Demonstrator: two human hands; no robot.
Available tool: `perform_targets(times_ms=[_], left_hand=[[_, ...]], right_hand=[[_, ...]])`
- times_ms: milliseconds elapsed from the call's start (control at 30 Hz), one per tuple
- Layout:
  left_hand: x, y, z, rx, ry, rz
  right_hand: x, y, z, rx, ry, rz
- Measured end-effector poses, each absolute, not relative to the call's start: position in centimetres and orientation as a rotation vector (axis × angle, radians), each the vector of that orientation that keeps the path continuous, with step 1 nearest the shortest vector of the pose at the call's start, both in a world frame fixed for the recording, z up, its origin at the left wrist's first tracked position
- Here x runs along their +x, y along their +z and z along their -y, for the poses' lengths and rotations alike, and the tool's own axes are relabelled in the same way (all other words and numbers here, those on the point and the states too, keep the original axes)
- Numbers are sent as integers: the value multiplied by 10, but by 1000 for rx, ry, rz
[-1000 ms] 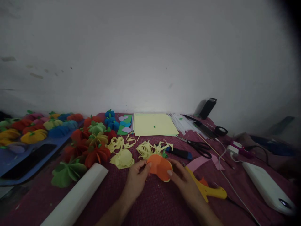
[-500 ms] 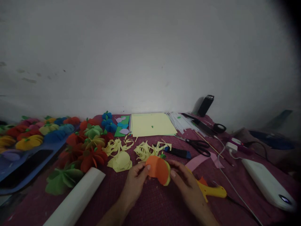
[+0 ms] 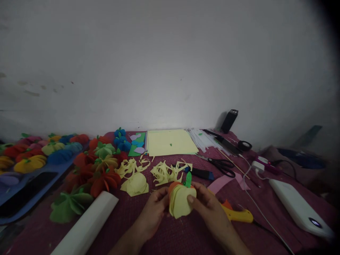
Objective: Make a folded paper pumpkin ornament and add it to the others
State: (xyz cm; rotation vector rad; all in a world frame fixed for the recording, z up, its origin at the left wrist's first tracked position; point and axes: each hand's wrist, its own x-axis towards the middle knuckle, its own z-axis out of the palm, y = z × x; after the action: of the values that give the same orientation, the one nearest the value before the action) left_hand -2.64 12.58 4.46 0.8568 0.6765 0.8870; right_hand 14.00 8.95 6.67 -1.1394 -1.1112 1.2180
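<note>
A paper pumpkin (image 3: pixel 182 202) with cream-yellow layers, some orange at its back and a green leaf tip on top is held between both hands. My left hand (image 3: pixel 154 209) pinches its left edge. On the right side, my right hand (image 3: pixel 207 205) grips it with the thumb lying across the pale front face. Just beyond are curly yellow paper scraps (image 3: pixel 164 172) and a small stack of cut pale-yellow paper pieces (image 3: pixel 135 184). A yellow glue gun (image 3: pixel 237 215) lies close to my right hand, partly hidden by it.
Finished paper pumpkins (image 3: pixel 105 179) crowd the left, some on a blue tray (image 3: pixel 62 170) with a black phone (image 3: pixel 29 189). A white paper roll (image 3: pixel 87 225) lies front left. Yellow sheets (image 3: pixel 171 141), a cutter (image 3: pixel 200 173), scissors (image 3: pixel 221 165) and a white power bank (image 3: pixel 297 205) lie around.
The paper pumpkin has been turned in the hands: its orange face showed before, and now the cream-yellow layers face me with the green tip up. Both hands still hold it.
</note>
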Motion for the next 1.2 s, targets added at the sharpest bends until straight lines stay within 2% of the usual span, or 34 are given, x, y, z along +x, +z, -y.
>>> perform_targets(times_ms=[233,400,567,967,1200], left_hand=[[-30,48,-129,1064,1100,-904],[-35,44,-130,1536,1289,-1070],[-35,42,-127,1884,1295,-1136],[-36,39,-115,2329,1327,-915],[-39,39,-110,2527,1250,-847]], right_hand=[[146,58,-94,-1201,1158,1104],[148,52,-95,-1250,1070,1100],[144,53,-94,-1302,943,1123],[145,42,-95,-1400,778,1213],[139,42,-93,-1308,712,1208]])
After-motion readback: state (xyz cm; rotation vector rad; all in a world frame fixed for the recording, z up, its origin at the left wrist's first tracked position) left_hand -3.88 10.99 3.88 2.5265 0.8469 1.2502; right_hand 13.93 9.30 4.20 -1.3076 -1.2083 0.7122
